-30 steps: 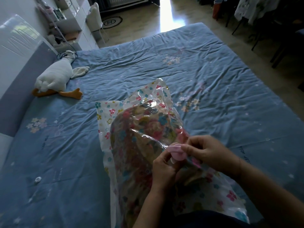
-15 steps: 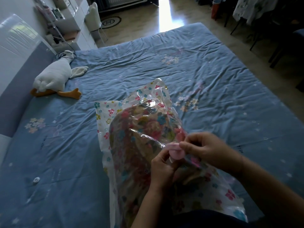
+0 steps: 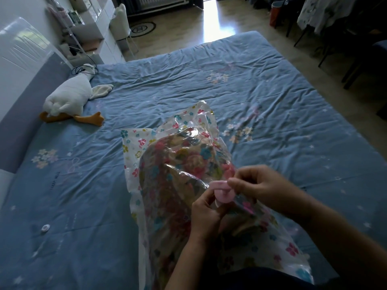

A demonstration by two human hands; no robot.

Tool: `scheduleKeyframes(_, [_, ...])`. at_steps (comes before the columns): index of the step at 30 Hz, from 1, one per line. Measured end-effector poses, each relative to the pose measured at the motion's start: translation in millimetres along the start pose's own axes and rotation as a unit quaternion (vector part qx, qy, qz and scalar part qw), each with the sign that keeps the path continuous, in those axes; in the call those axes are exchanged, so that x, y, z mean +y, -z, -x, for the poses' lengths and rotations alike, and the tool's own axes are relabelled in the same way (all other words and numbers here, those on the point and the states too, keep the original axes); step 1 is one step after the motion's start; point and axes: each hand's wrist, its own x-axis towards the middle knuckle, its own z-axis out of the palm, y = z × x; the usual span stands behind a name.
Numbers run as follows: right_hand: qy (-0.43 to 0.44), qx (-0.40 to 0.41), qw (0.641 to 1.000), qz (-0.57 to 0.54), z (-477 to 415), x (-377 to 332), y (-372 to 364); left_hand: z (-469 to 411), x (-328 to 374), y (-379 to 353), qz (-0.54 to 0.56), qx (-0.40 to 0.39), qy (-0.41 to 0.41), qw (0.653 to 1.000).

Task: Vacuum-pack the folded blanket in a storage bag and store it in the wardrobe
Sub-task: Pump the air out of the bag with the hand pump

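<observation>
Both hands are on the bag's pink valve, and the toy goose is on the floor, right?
No. The head view shows the toy goose lying on the bed, near the headboard, not on the floor. The left hand and right hand are indeed on the pink valve of the bag.

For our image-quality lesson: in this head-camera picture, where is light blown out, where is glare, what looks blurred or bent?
Head view: the sunlit floor at top is blown out; the storage bag shows glare streaks; the right hand at the pink valve is slightly soft; the bed edges bow from the wide lens; the right edge is dark.
</observation>
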Motion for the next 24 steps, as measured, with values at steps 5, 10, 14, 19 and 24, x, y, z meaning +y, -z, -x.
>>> scheduleKeyframes(5, [0.114,-0.064,0.963,-0.236,11,-44,20,2,4,-2,0.008,-0.013,0.005,1.000])
scheduleKeyframes(10, [-0.029,0.000,0.999,-0.034,1,20,-4,3,0,-1,-0.006,-0.001,0.000,1.000])
scheduleKeyframes(14, [0.001,0.008,0.999,-0.037,4,10,-1,4,2,1,-0.005,-0.007,-0.002,1.000])
scheduleKeyframes(19, [0.114,-0.053,0.958,-0.259,12,-38,17,7,6,0,0.020,-0.012,-0.002,1.000])
scheduleKeyframes(24, [-0.014,0.001,0.999,-0.045,3,10,-4,6,2,-1,0.006,0.004,-0.004,1.000])
